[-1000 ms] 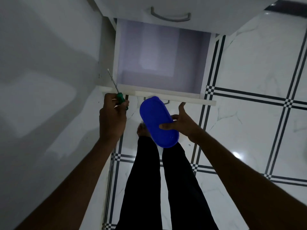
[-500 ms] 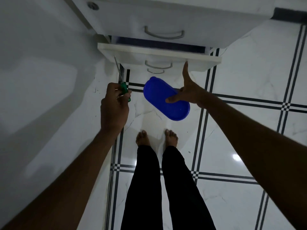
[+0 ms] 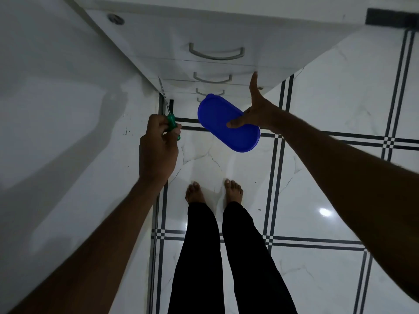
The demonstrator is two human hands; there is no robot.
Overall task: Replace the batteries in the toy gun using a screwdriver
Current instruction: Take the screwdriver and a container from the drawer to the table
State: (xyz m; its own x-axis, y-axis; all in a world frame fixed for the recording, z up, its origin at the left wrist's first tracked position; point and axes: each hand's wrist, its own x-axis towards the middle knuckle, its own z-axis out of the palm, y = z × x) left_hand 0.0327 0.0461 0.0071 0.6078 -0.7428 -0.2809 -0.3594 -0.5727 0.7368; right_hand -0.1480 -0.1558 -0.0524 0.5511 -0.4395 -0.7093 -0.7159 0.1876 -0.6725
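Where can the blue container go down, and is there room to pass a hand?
Bare counter lies left of the left hand gripping the screwdriver. Bare floor shows right of the feet. It is tight between the blue container, the right hand and the drawers.

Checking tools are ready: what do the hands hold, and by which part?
Left hand grips the screwdriver by its green handle. Right hand pinches the blue container at its long edge, thumb on top.

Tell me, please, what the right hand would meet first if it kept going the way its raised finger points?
Probably the white drawer front: the right hand has one finger at its lower edge, though contact is unclear.
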